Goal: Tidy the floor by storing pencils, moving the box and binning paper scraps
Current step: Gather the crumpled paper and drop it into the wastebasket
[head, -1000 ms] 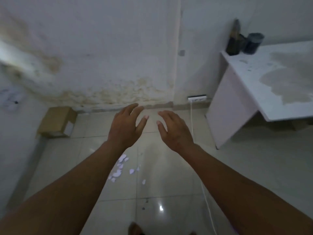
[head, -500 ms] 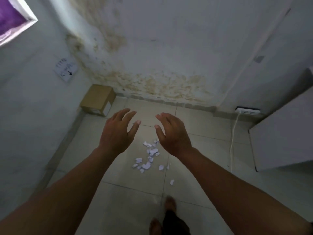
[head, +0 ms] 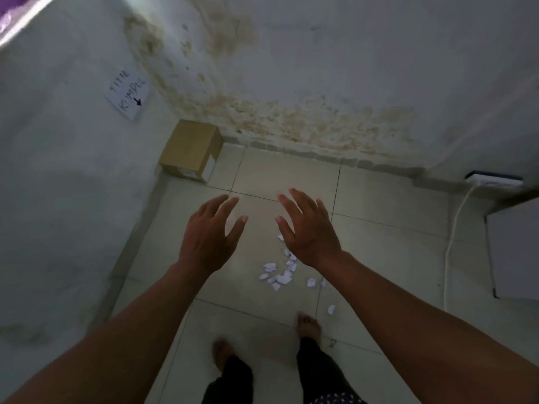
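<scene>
White paper scraps (head: pixel 278 274) lay scattered on the pale tiled floor (head: pixel 379 228), just below your right wrist and near your bare feet. Your left hand (head: pixel 208 237) and right hand (head: pixel 309 228) hung above the floor, fingers spread wide, holding nothing. A brown cardboard box (head: pixel 189 150) sat in the far left corner. The scraps looked feather-light and crumpled; pinching or scooping several together should work best.
</scene>
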A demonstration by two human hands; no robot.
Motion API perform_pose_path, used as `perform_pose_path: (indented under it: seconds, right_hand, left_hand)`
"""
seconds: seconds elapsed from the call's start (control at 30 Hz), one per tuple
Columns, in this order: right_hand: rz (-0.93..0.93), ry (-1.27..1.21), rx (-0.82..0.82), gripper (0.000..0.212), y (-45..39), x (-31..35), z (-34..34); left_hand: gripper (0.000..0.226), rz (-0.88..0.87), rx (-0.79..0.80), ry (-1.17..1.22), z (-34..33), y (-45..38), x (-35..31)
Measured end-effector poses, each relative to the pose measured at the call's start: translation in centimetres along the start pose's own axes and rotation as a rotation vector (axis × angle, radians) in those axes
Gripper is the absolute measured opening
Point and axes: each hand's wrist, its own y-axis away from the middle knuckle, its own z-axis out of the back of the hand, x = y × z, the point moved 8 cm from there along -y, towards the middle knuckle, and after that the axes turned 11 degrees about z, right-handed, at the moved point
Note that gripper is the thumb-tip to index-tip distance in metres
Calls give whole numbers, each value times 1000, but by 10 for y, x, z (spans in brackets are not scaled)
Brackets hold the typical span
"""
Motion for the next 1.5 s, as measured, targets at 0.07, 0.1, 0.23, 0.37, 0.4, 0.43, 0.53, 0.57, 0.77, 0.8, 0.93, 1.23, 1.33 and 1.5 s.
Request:
perform_pose_path:
  seconds: [0.07, 0.1, 0.23, 0.37, 0.4, 0.43, 0.53, 0.57, 0.77, 0.8, 0.93, 1.23, 1.33, 1.5]
  right_hand:
    - [-56, -1, 2, 52, -5, -10, -22]
    - [-95, -6, 15, 52, -6, -16, -35]
    - [-244, -23, -2, 51, -5, -38, -105]
    - [-332, 6, -11, 50, -11, -61, -195]
    - [-340, 4, -7, 50, -16, -69, -222]
    - [-345, 1, 10, 50, -22, -79, -251]
    - [-368, -12, 28, 51, -36, -111, -334]
    - [-371, -15, 21, 51, -41, -124, -361]
    - [-380, 1, -31, 50, -58, -203, -506]
    - [-382, 12, -33, 50, -59, -215, -526]
    - [-385, 82, -65, 49, -57, -265, -604]
    - [-325, 182, -128, 49, -64, -312, -671]
    - [-317, 228, -58, 48, -60, -316, -672]
    - [-312, 334, -250, 30, -33, -313, -644]
  left_hand:
    - [51, -27, 54, 4, -25, -14, 11]
    - [51, -39, 86, 10, -38, -21, 17]
    - [51, -135, 194, -10, -105, -43, 54]
    - [51, -190, 250, -37, -182, -71, 103]
    - [51, -191, 256, -33, -207, -78, 115]
    - [51, -180, 266, -27, -234, -86, 128]
    - [51, -148, 274, 22, -319, -103, 162]
    - [52, -144, 272, 32, -350, -110, 172]
    - [53, -125, 201, 64, -514, -158, 230]
    - [54, -118, 183, 52, -535, -164, 238]
    - [63, -28, 151, 40, -620, -189, 273]
    - [78, 65, 106, -2, -702, -237, 316]
    - [76, -32, 81, -16, -710, -233, 302]
    - [66, -337, 110, 5, -726, -197, 248]
